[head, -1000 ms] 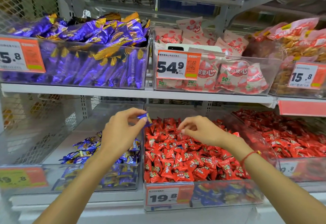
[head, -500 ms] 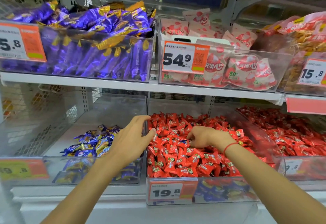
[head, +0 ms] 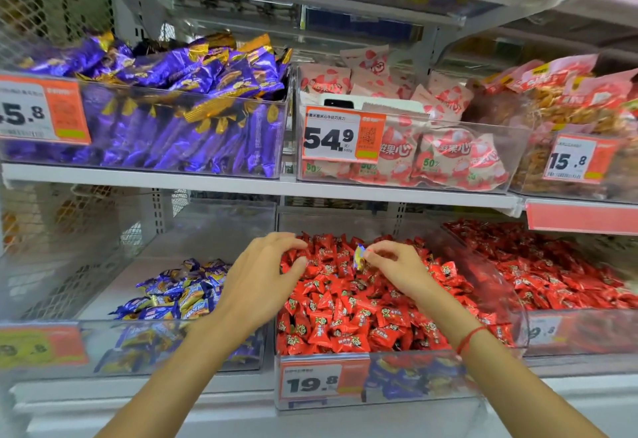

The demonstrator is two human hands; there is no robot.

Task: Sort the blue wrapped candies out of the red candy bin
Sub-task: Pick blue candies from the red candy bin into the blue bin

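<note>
Blue candy (head: 359,257) now pinched by right hand (head: 397,270), lifted above red candy bin (head: 379,382). Left hand (head: 262,279) emptied since earlier, fingers loosely spread at bin edge. Transfer to blue bin (head: 172,361) judged next.

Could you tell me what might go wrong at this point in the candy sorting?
The right hand pinches the blue candy only by its fingertips above the red candy bin; if it slips, it could drop back among the red candies and be hard to spot. The left hand reaches over the bin's left edge, fingers touching red candies, and might nudge some into the blue candy bin.
</note>
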